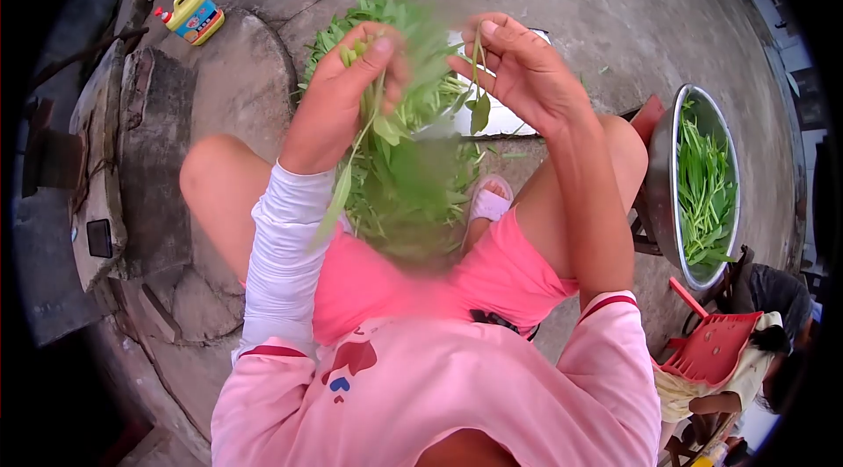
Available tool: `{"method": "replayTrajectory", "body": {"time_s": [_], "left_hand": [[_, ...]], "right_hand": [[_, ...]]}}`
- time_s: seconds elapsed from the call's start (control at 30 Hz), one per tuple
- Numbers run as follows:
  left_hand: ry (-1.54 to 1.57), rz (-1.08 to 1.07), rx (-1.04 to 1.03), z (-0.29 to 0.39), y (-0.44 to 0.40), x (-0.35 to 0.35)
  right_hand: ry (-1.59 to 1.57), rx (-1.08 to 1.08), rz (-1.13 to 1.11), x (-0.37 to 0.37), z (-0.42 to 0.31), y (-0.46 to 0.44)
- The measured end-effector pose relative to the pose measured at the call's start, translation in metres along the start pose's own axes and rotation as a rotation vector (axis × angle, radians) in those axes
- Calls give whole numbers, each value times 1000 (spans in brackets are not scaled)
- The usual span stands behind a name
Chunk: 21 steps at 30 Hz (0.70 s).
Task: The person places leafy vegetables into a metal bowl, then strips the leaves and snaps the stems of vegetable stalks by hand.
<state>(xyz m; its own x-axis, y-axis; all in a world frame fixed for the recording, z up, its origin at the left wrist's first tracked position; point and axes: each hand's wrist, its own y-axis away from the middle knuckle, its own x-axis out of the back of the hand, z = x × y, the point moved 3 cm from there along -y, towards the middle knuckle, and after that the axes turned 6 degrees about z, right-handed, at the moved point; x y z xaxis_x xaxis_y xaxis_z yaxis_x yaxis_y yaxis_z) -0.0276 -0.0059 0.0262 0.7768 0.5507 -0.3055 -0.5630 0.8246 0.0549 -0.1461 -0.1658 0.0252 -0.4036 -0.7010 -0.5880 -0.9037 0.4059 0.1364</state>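
Observation:
My left hand [358,72] is closed around several leafy green stems [341,179], which trail down past my white sleeve. In my right hand [527,72], thumb and fingertips pinch a short leafy sprig [479,107] that hangs downward. The two hands are raised and apart. Below and behind them a large heap of leafy greens [342,23] lies on the ground between my legs, partly blurred and partly hidden by my left hand. A white sheet or board [509,122] lies under my right hand, beside the heap.
At the right stands a metal basin [681,195] with cut green stems inside. A yellow jug [191,17] with a red cap sits on concrete at the upper left. A dark phone-like object [99,238] rests on the left ledge. Another person [764,348] and a red plastic chair [716,346] are at lower right.

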Motion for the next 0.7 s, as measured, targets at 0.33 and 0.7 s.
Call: {"method": "replayTrajectory", "body": {"time_s": [0.33, 0.7], "left_hand": [[-267, -85, 111, -24, -1, -28], [-118, -221, 269, -24, 0, -21]], "right_hand": [[427, 136, 199, -5, 4, 4], [365, 94, 202, -2, 1, 3]]}}
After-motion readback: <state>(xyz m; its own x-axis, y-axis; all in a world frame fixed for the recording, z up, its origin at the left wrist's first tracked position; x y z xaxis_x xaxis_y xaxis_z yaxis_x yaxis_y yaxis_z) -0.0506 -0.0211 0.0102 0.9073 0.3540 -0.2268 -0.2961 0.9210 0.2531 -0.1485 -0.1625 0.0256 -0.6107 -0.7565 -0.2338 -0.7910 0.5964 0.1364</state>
